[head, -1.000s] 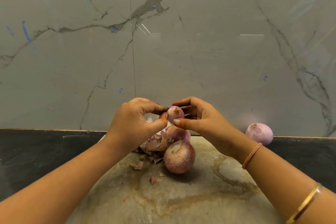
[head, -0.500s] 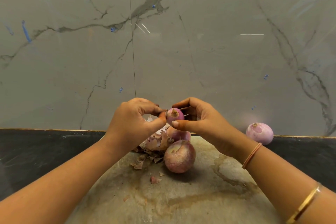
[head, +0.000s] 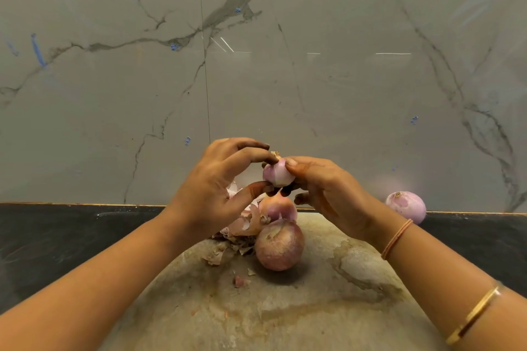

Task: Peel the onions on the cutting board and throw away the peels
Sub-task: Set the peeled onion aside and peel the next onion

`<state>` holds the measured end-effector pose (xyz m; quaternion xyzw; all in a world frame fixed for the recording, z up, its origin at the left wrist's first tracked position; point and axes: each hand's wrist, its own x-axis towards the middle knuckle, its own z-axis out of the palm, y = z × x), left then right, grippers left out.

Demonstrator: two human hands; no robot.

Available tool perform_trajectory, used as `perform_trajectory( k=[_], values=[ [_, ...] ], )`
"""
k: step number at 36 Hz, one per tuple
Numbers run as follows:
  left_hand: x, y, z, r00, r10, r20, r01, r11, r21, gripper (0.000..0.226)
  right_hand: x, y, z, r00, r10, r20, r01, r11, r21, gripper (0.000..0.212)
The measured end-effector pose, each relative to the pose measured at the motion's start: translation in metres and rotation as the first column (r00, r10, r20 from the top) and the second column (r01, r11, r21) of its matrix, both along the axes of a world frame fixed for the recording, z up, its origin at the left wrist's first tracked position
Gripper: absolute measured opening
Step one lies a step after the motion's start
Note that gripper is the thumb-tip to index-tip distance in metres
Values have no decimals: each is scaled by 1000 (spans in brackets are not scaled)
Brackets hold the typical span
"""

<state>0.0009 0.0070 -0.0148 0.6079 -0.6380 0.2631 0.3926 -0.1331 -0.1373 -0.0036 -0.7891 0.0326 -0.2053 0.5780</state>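
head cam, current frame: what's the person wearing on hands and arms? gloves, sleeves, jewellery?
No gloves, and no rings that I can see. The left hand and its forearm have nothing on them, and no sleeve is in view. The right hand has a thin peach-coloured band at the wrist and a slim gold bangle further up the forearm. No sleeve shows there either.

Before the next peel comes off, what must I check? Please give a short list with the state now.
1. Small onion held firm: ok, right hand grips it, left hand pinches it.
2. It is above the cutting board: ok.
3. Its skin all off: cannot tell; dry tip on top.
4. Peel pile on board: ok.
5. Large onion peeled: not ok.
6. Bin for peels: cannot tell, none in view.
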Motion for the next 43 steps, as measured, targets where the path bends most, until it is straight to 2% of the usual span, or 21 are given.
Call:
perform_trajectory(
  k=[13,17,22,34,40,43],
  values=[
    [-2,1,3,999,-45,6,45,999,1,15,1,-1,-1,999,37,-28,-38,999,-29,55],
    [-5,1,4,999,-36,13,36,999,12,24,3,0,-2,997,-34,-64,28,996,-88,60],
    [-5,1,4,999,-22,49,19,999,47,20,2,4,0,998,-32,-58,25,992,-123,52],
    [-2,0,0,999,-41,35,35,987,158,20,1,8,1,995,-32,-92,16,985,-170,51],
    [-1,-2,-2,999,-47,10,45,989,144,19,1,11,2,994,-68,-85,54,986,-157,48],
    [-2,-1,-1,999,-47,-10,48,994,101,17,1,10,3,994,-87,-71,78,990,-121,55]
  ],
)
